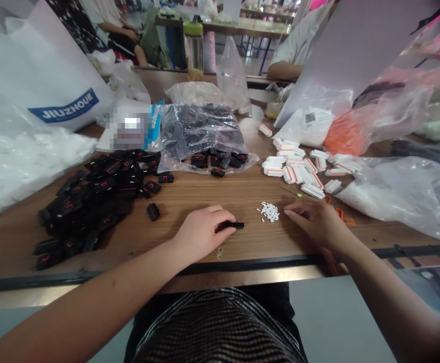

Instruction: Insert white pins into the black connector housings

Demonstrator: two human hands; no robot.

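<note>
My left hand (203,229) is closed round a black plastic connector housing (238,225), whose end sticks out past the thumb and fingers, low over the wooden table. To its right lies a small heap of tiny white plugs (270,212). At the right edge of that heap is my right hand (316,222), thumb and forefinger drawn together. Whatever may be between those fingertips is too small to make out. A single black housing (152,212) lies left of my left hand, beside a large pile of similar black housings with orange-red marks (110,184).
A clear bag of black parts (200,126) lies behind my hands. White housings with orange seals (293,169) are heaped at the right, near orange rings (344,218) and a bag of white parts (401,191). A lidded bottle (194,48) stands at the back. Other people sit beyond.
</note>
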